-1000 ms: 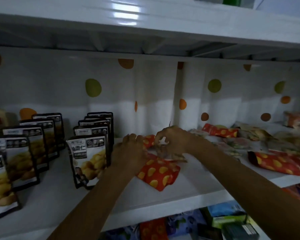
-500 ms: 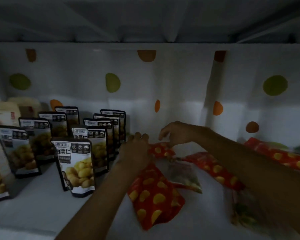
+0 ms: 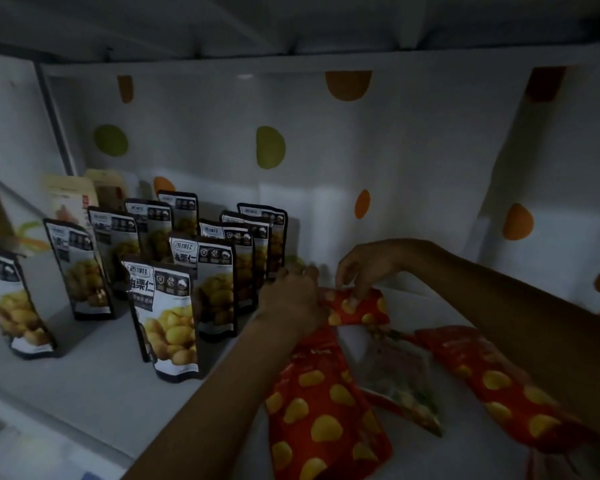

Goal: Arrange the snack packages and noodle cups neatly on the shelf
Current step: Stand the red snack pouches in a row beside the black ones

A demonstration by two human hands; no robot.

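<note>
On the front pouch, nearest the front edge of the shelf, I read 栗仁 in big dark characters, with a half-cut one before them. The second pouch, just behind it, shows the same. Smaller print is too blurred to read.

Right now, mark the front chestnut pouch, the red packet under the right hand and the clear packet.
Front chestnut pouch [image 3: 168, 327]: head view, front panel.
Red packet [image 3: 364, 310]: head view, spotted face.
Clear packet [image 3: 402, 379]: head view, middle.
</note>
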